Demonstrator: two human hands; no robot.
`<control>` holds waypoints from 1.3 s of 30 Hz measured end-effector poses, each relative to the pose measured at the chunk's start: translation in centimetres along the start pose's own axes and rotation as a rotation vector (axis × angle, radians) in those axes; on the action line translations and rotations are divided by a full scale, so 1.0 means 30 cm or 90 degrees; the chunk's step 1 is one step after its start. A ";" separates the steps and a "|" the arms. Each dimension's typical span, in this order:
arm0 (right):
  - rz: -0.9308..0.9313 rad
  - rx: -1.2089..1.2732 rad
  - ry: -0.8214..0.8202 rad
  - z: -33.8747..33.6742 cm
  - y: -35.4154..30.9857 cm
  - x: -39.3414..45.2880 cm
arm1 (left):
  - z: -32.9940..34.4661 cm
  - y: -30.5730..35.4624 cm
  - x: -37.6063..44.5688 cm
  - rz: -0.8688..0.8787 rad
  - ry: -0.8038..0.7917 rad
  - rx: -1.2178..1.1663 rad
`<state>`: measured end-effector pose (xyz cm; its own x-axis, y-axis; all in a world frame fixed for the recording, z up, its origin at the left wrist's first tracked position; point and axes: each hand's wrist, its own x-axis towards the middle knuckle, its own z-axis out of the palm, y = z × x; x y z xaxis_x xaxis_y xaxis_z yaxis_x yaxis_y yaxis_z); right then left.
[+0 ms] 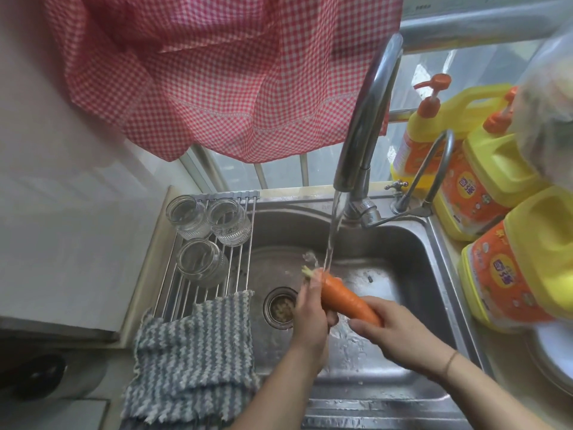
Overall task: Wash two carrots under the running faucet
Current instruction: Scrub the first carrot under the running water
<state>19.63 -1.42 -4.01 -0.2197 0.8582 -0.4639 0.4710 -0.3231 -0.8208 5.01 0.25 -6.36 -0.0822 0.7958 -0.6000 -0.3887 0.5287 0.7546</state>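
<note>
Both forearms are reaching up from the bottom edge over a steel sink [412, 243], and between them they are holding one carrot [347, 297] above the basin. Only this one carrot is showing. It is lying at a slant, its stubby green-stemmed top pointing up and to the left and its thinner end running down to the right. Curling round that lower end is the right hand [393, 332], with a thin band sitting on its wrist. Fingers of the left hand [311, 318] are wrapping the thick upper part from the left side. Water is pouring in a clear stream [331, 234] out of the tall curved faucet [367, 119] and is striking the carrot's top, splashing beside it. Below the carrot the drain strainer [280, 307] is sitting in the wet basin floor. A roll-up wire rack [242, 259] is lying across the sink's left side, carrying three upturned glass jars [229, 221], and a grey striped cloth [195, 352] is draping over its near end. Yellow detergent bottles [496, 169] are standing along the right of the sink, and a red checked curtain [217, 72] is hanging above.
</note>
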 end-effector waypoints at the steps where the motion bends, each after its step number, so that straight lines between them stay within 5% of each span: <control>1: -0.035 -0.159 0.056 0.013 0.002 -0.002 | 0.005 -0.004 0.005 -0.012 0.031 -0.013; 3: -0.086 -0.516 0.206 0.079 0.026 -0.014 | 0.019 0.009 0.027 -0.090 0.113 -0.087; 4: -0.101 -0.573 0.248 0.108 0.026 -0.025 | 0.028 0.021 0.046 -0.141 0.145 -0.142; 7: -0.123 -0.466 0.219 0.149 0.021 -0.059 | 0.027 0.070 0.088 -0.161 0.160 -0.233; 11: -0.084 -0.146 -0.020 0.058 -0.021 -0.044 | -0.027 0.115 0.120 -0.110 0.135 -0.390; 20: -0.078 -0.170 -0.054 0.127 -0.116 0.081 | 0.040 0.079 0.108 -0.053 0.127 -0.223; 26: -0.003 -0.433 0.117 0.129 -0.186 0.032 | 0.063 0.129 0.146 -0.136 0.174 -0.314; 28: 0.037 -0.307 0.060 0.114 -0.202 0.056 | 0.069 0.114 0.137 -0.148 0.173 -0.319; 31: 0.232 0.141 -0.095 0.097 -0.202 0.080 | 0.057 0.084 0.128 -0.152 0.168 -0.342; 33: 0.266 0.229 -0.090 0.097 -0.188 0.096 | 0.050 0.042 0.120 -0.131 0.164 -0.326; 37: 0.023 -0.139 0.037 0.120 -0.205 0.120 | 0.051 -0.014 0.087 -0.166 0.090 -0.270; 39: 0.005 -0.257 0.049 0.132 -0.208 0.097 | 0.039 0.004 0.096 -0.197 0.065 -0.253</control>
<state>12.67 1.51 -1.56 -0.1579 0.8884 -0.4310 0.7736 -0.1599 -0.6131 5.79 2.95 -7.69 0.0105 0.5770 -0.8166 -0.7262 0.5659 0.3905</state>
